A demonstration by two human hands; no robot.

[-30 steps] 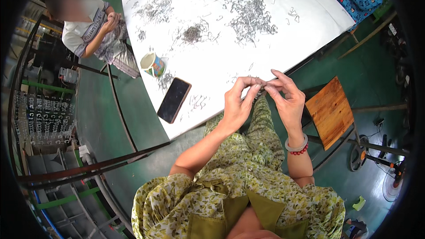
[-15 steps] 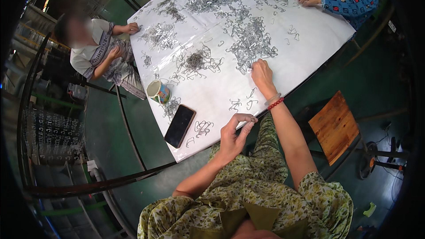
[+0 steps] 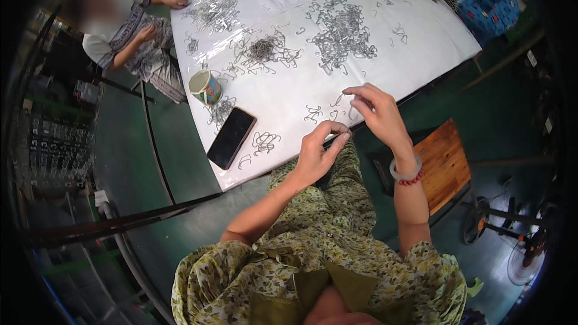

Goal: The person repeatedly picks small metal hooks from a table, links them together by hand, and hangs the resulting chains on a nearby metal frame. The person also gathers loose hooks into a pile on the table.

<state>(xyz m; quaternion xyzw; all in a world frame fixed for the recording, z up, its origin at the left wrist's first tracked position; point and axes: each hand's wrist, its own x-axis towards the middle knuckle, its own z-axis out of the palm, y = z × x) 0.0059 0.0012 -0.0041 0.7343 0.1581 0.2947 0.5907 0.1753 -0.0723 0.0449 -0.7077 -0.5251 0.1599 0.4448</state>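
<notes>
Many thin S-shaped metal hooks lie on a white-covered table (image 3: 289,96). My right hand (image 3: 380,115) is over its near edge, thumb and forefinger curled toward each other, with what looks like a thin metal hook (image 3: 351,112) between them. Lower and to the left, my left hand (image 3: 319,151) is closed in a pinch at the table edge; whatever its fingertips hold is too small to make out. A few loose hooks (image 3: 313,114) lie just beyond the hands. Farther away spreads a grey pile of hooks (image 3: 344,39).
A black phone (image 3: 232,138) lies at the near left, beside a small hook cluster (image 3: 265,142). Behind it stands a colourful cup (image 3: 205,89). A darker hook heap (image 3: 262,51) sits mid-table. One person's hand (image 3: 177,0) rests at the left edge. A wooden stool (image 3: 444,162) stands at right.
My right hand has come back from the grey pile toward my left hand. At the far right, another person's hand has left the tabletop. The view has shifted slightly.
</notes>
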